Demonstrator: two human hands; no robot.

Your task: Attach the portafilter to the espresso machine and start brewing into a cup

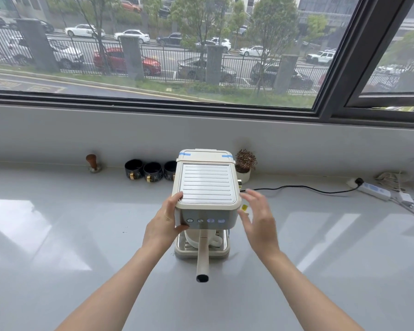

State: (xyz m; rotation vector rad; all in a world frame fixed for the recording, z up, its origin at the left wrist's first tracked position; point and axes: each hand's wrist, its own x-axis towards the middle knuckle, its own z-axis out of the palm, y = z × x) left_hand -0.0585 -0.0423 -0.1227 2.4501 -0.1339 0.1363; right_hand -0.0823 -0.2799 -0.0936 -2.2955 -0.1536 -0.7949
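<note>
A cream espresso machine (206, 182) stands on the white counter, seen from above, with lit buttons (209, 220) along its front panel. The portafilter's cream handle (203, 254) sticks out toward me from under the machine's head. A white cup (216, 240) sits on the drip tray (179, 249) below it, mostly hidden by the machine. My left hand (167, 218) grips the machine's left front corner, thumb on the top edge. My right hand (258, 216) hovers open beside the right side, fingers spread, not touching it.
Three dark cups (151, 172) and a wood-handled tamper (93, 162) stand against the back wall to the left. A small potted plant (244, 163) sits behind the machine's right. A black cord (296, 187) runs to a power strip (373, 191) at the right.
</note>
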